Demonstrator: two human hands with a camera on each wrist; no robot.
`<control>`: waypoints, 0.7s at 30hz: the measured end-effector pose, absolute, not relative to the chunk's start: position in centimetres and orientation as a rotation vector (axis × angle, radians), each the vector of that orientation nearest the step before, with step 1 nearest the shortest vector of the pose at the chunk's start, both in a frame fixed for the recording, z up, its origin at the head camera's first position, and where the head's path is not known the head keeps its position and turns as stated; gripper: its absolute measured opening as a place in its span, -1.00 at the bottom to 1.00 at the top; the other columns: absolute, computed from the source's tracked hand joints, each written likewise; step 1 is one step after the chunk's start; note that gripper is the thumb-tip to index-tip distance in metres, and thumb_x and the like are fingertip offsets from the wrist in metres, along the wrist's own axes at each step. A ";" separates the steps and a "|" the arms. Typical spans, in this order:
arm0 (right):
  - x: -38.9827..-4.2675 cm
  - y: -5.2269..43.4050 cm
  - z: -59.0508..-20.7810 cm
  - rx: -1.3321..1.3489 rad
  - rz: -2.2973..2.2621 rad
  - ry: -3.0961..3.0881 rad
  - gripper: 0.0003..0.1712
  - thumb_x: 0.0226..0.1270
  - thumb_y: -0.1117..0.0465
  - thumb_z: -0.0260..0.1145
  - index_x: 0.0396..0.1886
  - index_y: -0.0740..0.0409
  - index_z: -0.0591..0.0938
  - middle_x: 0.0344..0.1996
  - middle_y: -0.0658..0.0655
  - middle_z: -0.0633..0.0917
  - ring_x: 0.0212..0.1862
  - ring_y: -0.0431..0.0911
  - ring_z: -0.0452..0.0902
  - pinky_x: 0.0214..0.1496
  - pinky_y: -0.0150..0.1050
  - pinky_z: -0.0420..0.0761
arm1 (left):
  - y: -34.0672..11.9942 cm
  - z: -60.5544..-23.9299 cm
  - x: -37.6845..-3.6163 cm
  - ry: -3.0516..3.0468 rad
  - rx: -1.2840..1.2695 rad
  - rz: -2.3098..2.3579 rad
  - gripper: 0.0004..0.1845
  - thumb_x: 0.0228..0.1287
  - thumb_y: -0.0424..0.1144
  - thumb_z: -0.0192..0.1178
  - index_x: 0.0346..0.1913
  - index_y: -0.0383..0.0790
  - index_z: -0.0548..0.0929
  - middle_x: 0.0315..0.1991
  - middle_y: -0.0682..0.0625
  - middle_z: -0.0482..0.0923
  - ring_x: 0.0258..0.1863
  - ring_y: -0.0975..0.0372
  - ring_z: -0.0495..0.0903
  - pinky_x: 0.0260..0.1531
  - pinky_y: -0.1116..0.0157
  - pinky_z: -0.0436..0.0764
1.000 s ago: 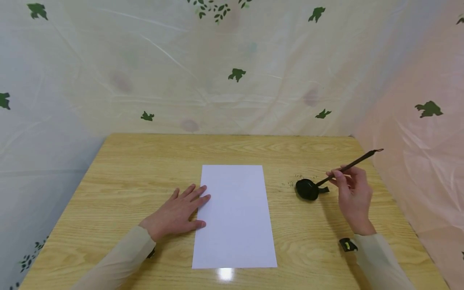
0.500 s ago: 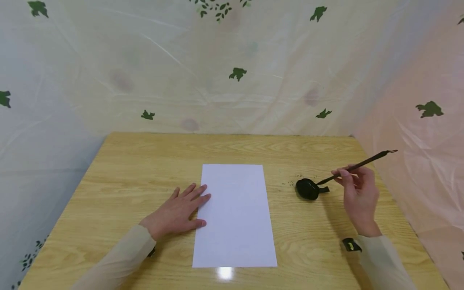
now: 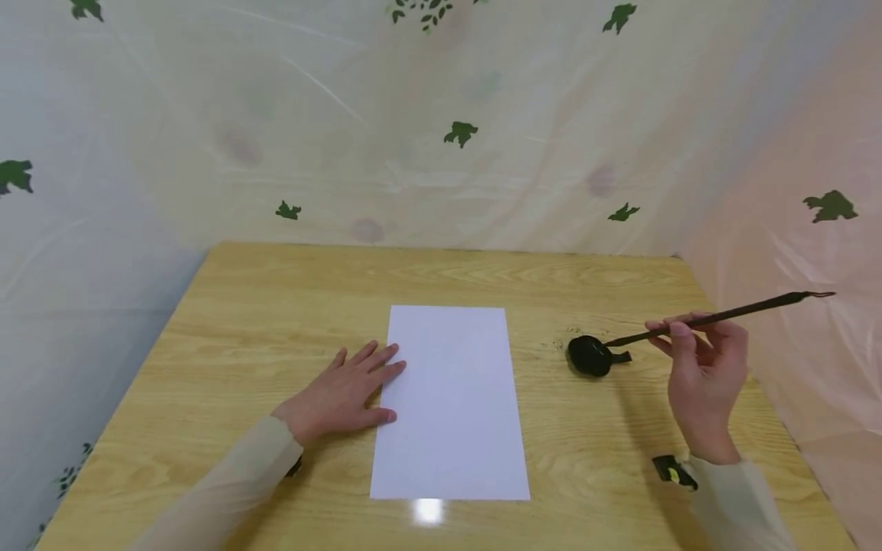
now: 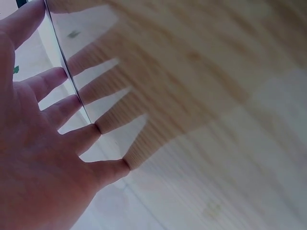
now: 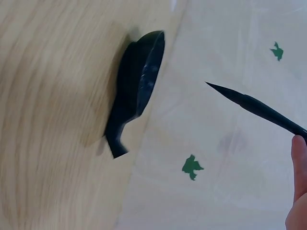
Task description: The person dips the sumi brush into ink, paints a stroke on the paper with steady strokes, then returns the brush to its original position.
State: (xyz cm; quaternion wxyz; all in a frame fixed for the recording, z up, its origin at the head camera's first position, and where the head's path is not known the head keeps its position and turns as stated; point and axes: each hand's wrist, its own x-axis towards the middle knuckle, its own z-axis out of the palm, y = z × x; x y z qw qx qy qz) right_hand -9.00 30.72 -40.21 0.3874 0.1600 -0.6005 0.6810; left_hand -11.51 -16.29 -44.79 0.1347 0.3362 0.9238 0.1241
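A white sheet of paper [image 3: 448, 402] lies on the wooden table. My left hand [image 3: 338, 394] rests with spread fingers across its left edge; in the left wrist view, the fingertips of this left hand [image 4: 53, 139] meet the table surface. To the right is a small black ink dish [image 3: 589, 356] with a short handle, shaped like a spoon. My right hand [image 3: 706, 375] pinches a dark writing brush [image 3: 744, 310] between thumb and fingers, its looped end pointing right. In the right wrist view, the pointed tip of the brush [image 5: 230, 93] is apart from the ink dish [image 5: 136, 81].
Small dark specks [image 3: 565, 337] mark the table [image 3: 276, 291] beside the dish. Pale cloth [image 3: 344, 138] with green bird and leaf prints encloses the table at the back and sides. Light reflects off the table near the sheet's front edge.
My right hand has moved to the right with the brush, which has tilted lower toward horizontal. The left hand stays on the paper. The head view has shifted slightly.
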 end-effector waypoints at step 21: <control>-8.9 25.2 -38.1 0.516 1.798 -1.387 -0.70 0.46 0.60 0.16 0.09 0.68 0.36 -0.23 0.40 0.65 -0.24 0.09 0.80 -0.12 -0.19 0.76 | -16.3 -44.7 -11.6 2.666 0.955 0.387 -0.16 0.41 0.20 0.26 0.61 -0.10 0.29 0.66 -0.10 0.04 0.63 -0.15 -0.05 0.42 -0.41 0.01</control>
